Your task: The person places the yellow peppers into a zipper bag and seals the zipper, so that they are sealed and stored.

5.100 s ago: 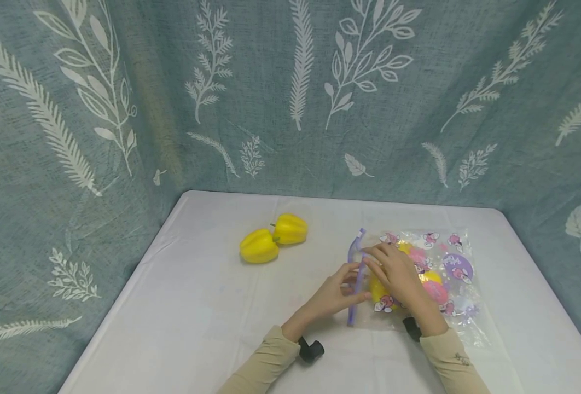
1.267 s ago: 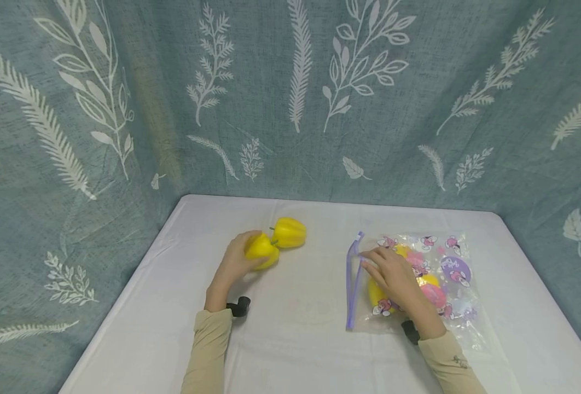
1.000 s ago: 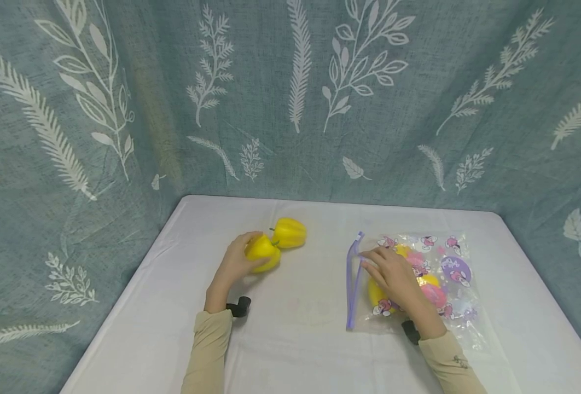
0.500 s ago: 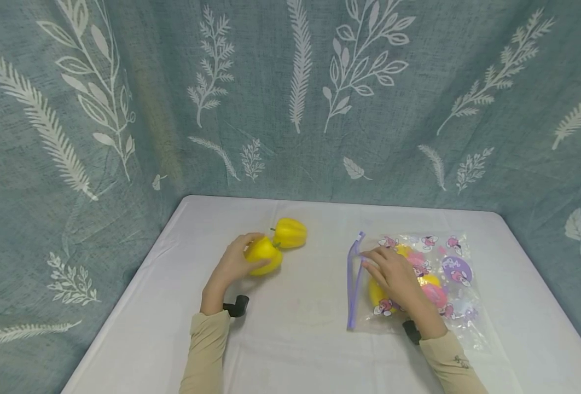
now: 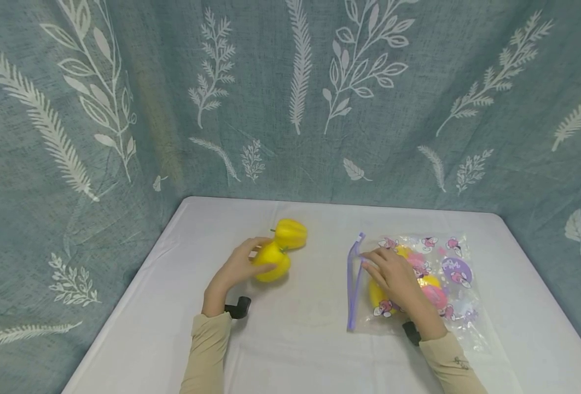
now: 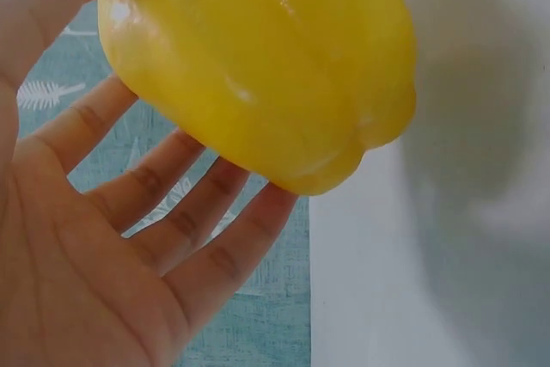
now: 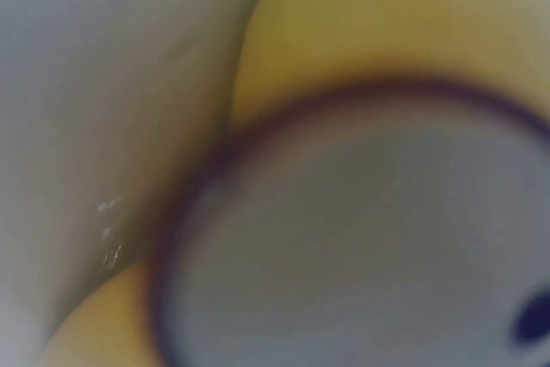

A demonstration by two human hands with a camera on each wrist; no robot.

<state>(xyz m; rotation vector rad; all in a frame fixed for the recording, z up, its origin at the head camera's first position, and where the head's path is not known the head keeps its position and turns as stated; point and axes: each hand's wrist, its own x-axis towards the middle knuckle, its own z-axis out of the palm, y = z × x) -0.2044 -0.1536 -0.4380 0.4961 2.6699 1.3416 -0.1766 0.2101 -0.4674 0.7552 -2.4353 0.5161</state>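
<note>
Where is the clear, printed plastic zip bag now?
In the head view, the bag lies on the right side of the white table, with the right hand at its purple strip.

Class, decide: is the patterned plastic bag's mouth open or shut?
Open: the bag has its two purple edge strips parted, with a gap visible between them.

Here's the left hand on the left, fingers and thumb parted in a curved grip! Over right, the right hand angles far and leftward, back uppermost; both sleeved forearms stretch from the near side.
</note>
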